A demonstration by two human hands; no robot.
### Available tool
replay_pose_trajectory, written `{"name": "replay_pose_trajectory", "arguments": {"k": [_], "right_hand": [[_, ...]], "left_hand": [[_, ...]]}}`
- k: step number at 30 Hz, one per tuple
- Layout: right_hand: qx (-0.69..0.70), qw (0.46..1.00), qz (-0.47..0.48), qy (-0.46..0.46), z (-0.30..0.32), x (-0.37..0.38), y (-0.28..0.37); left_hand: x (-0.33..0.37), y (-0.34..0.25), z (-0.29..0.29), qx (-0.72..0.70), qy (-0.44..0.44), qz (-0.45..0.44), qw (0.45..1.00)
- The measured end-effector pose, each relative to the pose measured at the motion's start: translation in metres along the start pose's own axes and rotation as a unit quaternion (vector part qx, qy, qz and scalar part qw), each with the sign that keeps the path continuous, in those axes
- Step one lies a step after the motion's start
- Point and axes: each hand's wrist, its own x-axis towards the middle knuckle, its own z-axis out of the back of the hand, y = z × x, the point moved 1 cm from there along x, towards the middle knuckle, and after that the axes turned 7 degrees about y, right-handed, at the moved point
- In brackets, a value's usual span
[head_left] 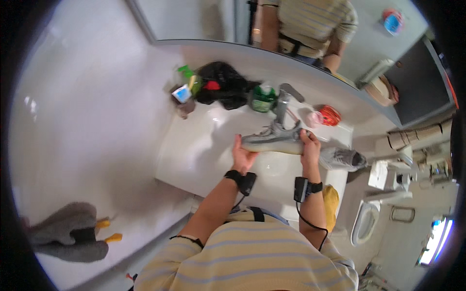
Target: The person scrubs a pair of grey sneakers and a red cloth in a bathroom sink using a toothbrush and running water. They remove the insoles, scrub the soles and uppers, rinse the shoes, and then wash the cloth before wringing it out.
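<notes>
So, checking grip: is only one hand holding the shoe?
No, the left hand holds the shoe at its toe, the right hand at its heel.

We wear a short-sleeved cream shirt with blue-grey stripes. At each wrist we have a black strap bearing a boxy black module with a thin black cable; a dark band rings our left arm.

Before me, the glossy white washbasin counter carries a crumpled black plastic bag, a squat, see-through green bottle and a small pale-pink cup; a grey laced fabric shoe lies toward its right end.
</notes>
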Motion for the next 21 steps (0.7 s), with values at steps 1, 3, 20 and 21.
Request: {"name": "replay_pose_trajectory", "arguments": {"k": [1, 3, 20, 21], "right_hand": [[-0.008, 1.000, 0.002, -0.006, -0.001, 0.000, -0.003], [-0.002, 1.000, 0.001, -0.006, -0.002, -0.002, -0.006], [0.111, 0.957, -0.257, 0.075, -0.026, -0.015, -0.145], [0.129, 0.953, -0.267, 0.058, -0.033, -0.015, -0.147]], "left_hand": [[0.003, 0.001, 0.004, 0.002, 0.048, 0.026, 0.999], [0.010, 0.006, 0.008, 0.031, 0.075, 0.053, 0.995], [0.002, -0.025, -0.057, 0.537, -0.109, -0.298, 0.782], [0.000, -0.025, -0.060, 0.546, -0.103, -0.312, 0.770]]}}
